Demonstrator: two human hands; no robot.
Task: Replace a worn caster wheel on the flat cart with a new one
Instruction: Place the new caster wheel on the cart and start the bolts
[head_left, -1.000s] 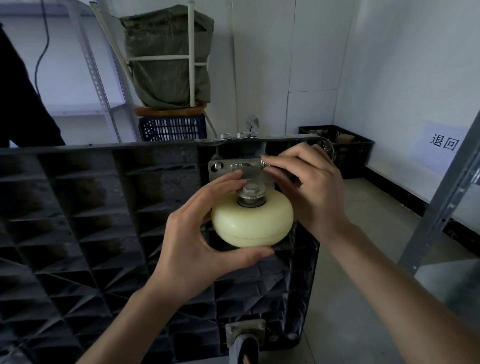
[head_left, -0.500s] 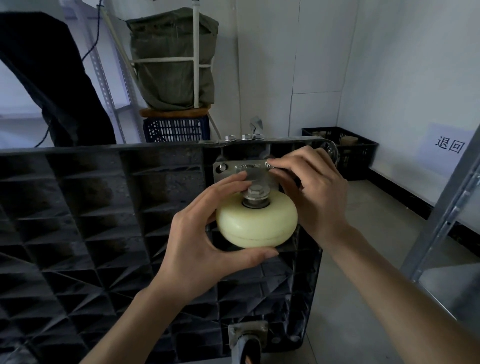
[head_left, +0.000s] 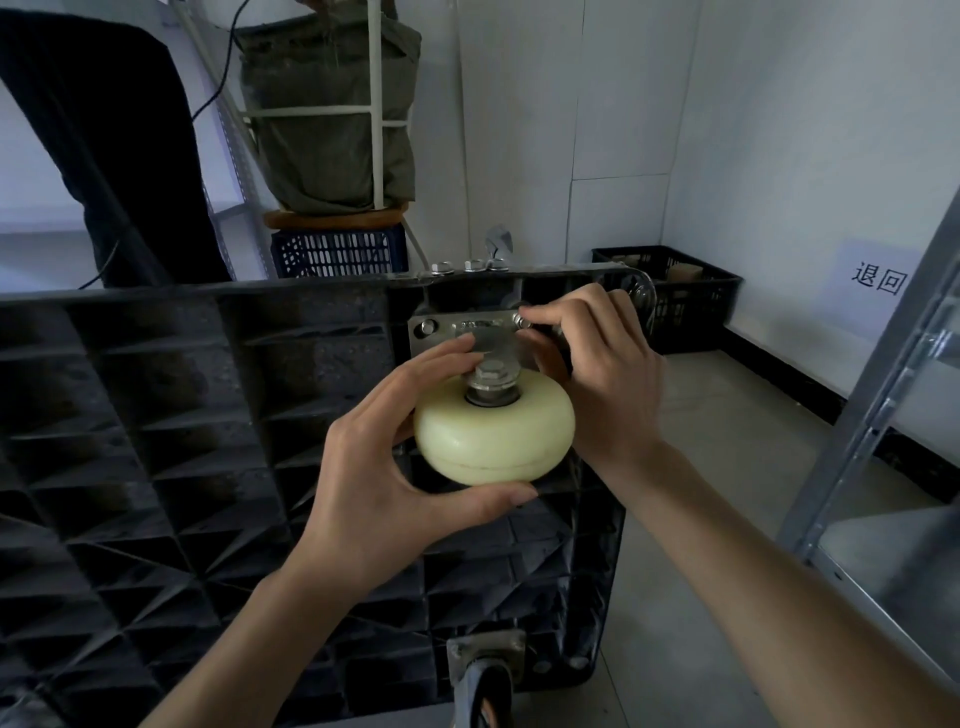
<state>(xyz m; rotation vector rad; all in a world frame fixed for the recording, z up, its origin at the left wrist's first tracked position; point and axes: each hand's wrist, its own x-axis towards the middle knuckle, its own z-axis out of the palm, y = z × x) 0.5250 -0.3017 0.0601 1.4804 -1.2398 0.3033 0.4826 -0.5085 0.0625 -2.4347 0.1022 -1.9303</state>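
The black flat cart (head_left: 182, 441) stands on its edge with its ribbed underside facing me. A cream caster wheel (head_left: 493, 436) sits against the cart's upper right corner, its metal mounting plate (head_left: 441, 327) against the cart. My left hand (head_left: 384, 467) grips the wheel, thumb under it and fingers over its top. My right hand (head_left: 602, 374) pinches a bolt (head_left: 521, 319) at the plate's upper right corner with thumb and forefinger. Another bolt (head_left: 427, 326) sits in the plate's upper left corner.
Loose bolts and nuts (head_left: 470, 266) lie on the cart's top edge. A second caster (head_left: 488, 675) sits at the cart's lower corner. A black crate (head_left: 691, 296) stands by the wall; a metal shelf upright (head_left: 872, 395) rises at right. A dark-clothed person (head_left: 104, 156) stands behind.
Both hands keep their hold on the wheel and the bolt; the right fingers shift slightly at the bolt. The dark-clothed person behind the cart has moved into view at upper left.
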